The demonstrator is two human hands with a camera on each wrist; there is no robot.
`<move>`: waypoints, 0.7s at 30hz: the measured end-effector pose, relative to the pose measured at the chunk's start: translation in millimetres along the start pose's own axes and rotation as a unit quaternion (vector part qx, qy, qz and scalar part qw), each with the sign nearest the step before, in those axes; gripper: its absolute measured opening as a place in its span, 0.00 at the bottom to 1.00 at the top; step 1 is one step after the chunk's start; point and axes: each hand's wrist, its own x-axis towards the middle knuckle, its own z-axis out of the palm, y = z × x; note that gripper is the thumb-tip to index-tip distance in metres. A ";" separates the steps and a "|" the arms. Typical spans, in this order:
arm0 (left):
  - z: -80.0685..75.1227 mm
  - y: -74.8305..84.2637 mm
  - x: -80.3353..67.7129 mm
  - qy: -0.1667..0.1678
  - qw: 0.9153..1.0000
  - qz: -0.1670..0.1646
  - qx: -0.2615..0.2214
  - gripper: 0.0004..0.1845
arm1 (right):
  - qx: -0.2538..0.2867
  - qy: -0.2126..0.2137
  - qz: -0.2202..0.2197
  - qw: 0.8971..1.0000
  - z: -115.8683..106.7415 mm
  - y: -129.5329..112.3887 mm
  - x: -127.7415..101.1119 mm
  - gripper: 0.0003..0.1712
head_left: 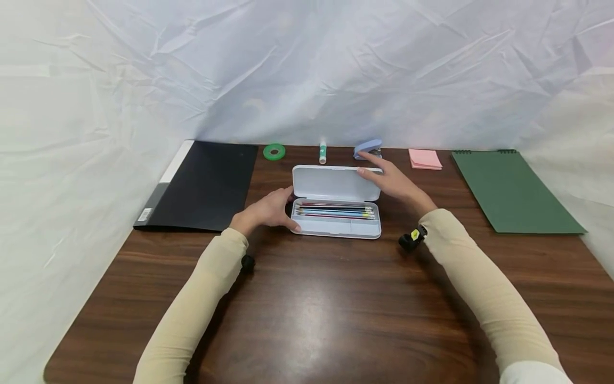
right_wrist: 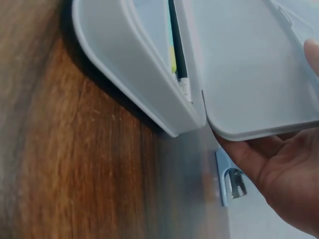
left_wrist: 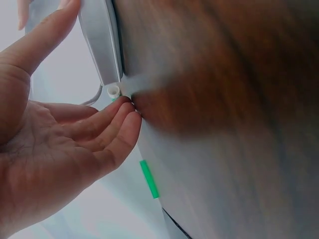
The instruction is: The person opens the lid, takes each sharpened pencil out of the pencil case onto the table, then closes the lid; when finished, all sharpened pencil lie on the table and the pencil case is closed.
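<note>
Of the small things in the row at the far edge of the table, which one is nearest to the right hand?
The light blue stapler. It lies just behind the right hand; the pink sticky notes, glue stick and green tape roll lie farther off.

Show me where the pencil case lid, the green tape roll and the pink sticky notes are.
lid (head_left: pixel 331 183), head view, middle of its inner face
tape roll (head_left: pixel 274 152), head view, on its green ring
sticky notes (head_left: pixel 424 158), head view, middle of the top sheet
</note>
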 end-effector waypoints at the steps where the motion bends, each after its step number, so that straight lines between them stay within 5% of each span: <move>1: 0.1 0.7 -0.4 -0.002 1.000 -0.006 0.006 0.56 | -0.001 0.002 0.003 1.000 0.2 1.4 1.3 0.39; 12: -0.8 7.3 -0.9 -0.008 0.999 -0.037 0.038 0.49 | -0.020 0.008 0.021 1.000 -2.3 5.7 15.0 0.40; 21: -1.4 7.0 -5.4 0.016 0.999 -0.026 0.033 0.42 | -0.023 -0.006 0.024 0.999 -3.3 12.1 28.8 0.43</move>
